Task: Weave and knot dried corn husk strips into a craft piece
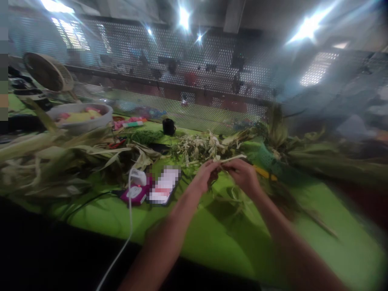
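Both hands meet above the green table, fingers pinched around a pale strip of dried husk point(235, 158). My left hand point(208, 173) is closed at the strip's left end, and my right hand point(241, 173) grips it close by, with a stretch showing above the fingers. Just behind them lies a pile of small pale knotted husk pieces point(197, 147). Below the right hand, loose thin green strips point(238, 196) rest on the table. Blur hides the exact finger contact.
A phone point(165, 186) and a purple power block point(138, 194) with a white plug and cable lie left of my hands. Long dried husks point(60, 161) cover the left side. Farther back stand a tub point(104, 115), a black cup point(168, 127) and a fan point(45, 70).
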Tool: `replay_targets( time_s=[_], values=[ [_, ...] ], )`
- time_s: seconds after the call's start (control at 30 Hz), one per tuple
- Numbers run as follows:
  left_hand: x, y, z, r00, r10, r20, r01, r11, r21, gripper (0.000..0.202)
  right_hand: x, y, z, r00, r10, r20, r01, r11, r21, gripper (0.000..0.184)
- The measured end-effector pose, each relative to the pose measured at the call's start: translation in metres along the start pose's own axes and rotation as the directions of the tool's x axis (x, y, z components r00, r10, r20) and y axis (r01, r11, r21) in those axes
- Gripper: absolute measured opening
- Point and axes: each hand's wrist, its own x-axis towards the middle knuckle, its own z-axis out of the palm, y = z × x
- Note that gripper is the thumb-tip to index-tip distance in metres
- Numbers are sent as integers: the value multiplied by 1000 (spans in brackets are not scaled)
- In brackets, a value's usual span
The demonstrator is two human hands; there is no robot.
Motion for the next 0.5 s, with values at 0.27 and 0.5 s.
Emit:
replay_targets(
  time_s=[0.27,0.5],
  values=[
    [3,-4,1,990,104,-92,-98,993,69,28,-1,0,-1,987,-112,118,136,965,-223,28],
    [4,-5,-1,983,132,-126,-118,987,113,32,1,-2,1,993,-99,58,107,979,-172,19]
  ],
)
